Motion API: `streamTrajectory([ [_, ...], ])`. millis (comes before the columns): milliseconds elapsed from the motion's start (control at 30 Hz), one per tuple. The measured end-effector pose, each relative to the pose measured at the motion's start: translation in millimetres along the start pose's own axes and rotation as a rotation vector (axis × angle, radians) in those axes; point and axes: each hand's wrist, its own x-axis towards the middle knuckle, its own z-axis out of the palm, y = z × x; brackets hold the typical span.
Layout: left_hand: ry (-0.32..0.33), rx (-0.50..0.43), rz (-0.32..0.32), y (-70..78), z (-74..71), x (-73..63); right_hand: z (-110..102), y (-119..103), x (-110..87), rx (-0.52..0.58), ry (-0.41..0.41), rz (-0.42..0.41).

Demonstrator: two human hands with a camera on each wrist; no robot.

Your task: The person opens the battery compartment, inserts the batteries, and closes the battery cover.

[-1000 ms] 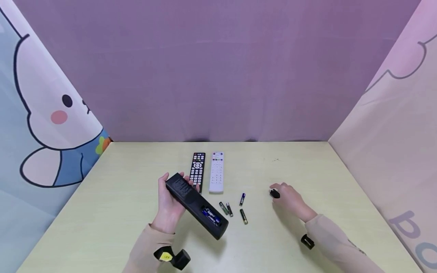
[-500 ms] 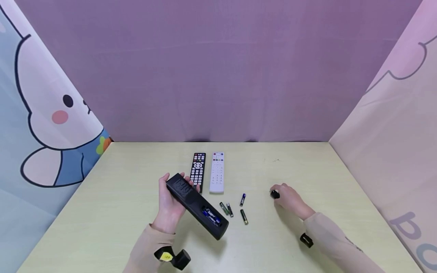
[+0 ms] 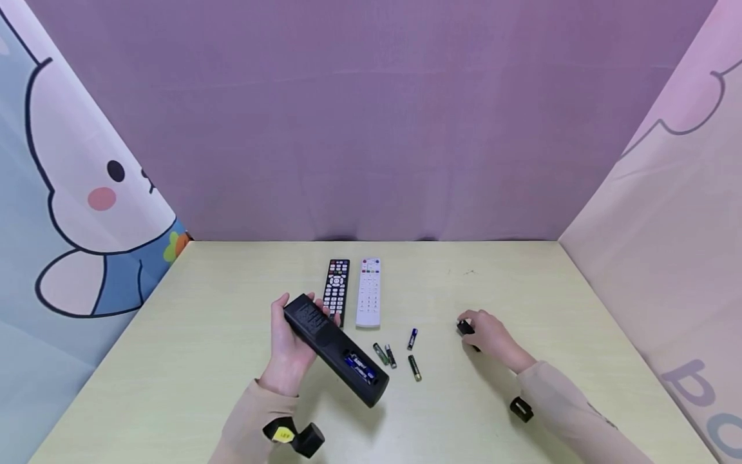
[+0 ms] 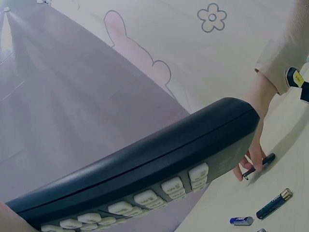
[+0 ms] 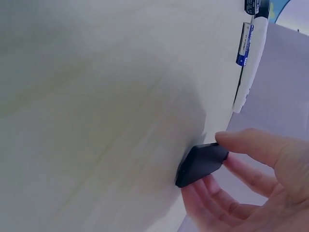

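The right hand (image 3: 491,336) pinches a small black cover (image 3: 466,327) between its thumb and bent fingers. In the right wrist view the cover sits tilted, its lower edge close to the table (image 3: 174,361); whether it touches is hard to tell. The left hand (image 3: 290,354) has its fingers curled round one end of a black remote (image 3: 327,341), held above the table with its back up and keys down.

With twelve o'clock pointing away from the person, the remote's long axis runs from between ten and eleven, at the gripped end, to between four and five, where blue batteries (image 3: 359,367) lie in an uncovered compartment. That compartment is well apart from the right hand, between eight and nine o'clock of it, while the cover's length slants roughly from eleven to five.

In the gap lie four loose cells: a green battery (image 3: 380,353) and a dark battery (image 3: 390,356) side by side at two o'clock of the compartment, then a blue battery (image 3: 412,339) and a black-and-gold battery (image 3: 414,368) nearer the right hand. At one o'clock of the left hand lies a white-keyed remote (image 3: 336,287), with a white remote (image 3: 368,293) just beside it at three o'clock.
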Motion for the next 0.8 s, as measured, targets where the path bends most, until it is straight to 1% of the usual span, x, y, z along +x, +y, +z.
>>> streamTrajectory([
  [200,0.003,0.003,-0.002,-0.2,0.0,0.7,0,2,1.0,0.126,0.032,0.001],
  [333,0.006,-0.003,-0.009,-0.7,-0.6,1.2,-1,0,0.8,0.169,0.069,-0.024],
  [600,0.012,-0.01,-0.014,-2.2,-0.6,2.4,-1,-11,-2.4,0.277,0.121,-0.058],
  [800,0.006,-0.008,-0.017,-3.3,-0.4,2.7,-1,-20,-4.7,0.383,0.127,-0.076],
])
